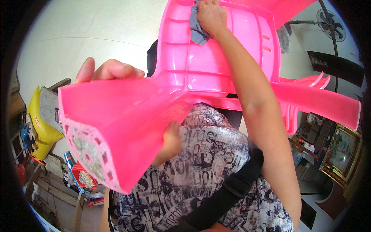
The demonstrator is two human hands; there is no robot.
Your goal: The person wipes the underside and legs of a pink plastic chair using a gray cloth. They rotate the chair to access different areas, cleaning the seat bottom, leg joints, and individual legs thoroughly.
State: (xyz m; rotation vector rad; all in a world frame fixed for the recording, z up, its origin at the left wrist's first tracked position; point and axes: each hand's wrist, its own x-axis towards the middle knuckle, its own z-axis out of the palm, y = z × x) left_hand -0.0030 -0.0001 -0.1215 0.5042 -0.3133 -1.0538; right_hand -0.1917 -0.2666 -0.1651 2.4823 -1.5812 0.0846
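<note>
A pink plastic chair, turned so that the ribbed underside of its seat faces me, lies across my lap. One leg of it points toward the lower left and ends in a scuffed, whitish foot. My left hand grips that leg, thumb on the near side and fingers over the far edge. At the top of the view my right hand presses a grey-blue cloth against the seat's underside. Part of the cloth is hidden under the fingers.
At the left are a yellow bag, a wooden frame and a red container of small pale sticks. A fan stands at the upper right. Below it to the right are a gold-framed picture and a shelf with several items.
</note>
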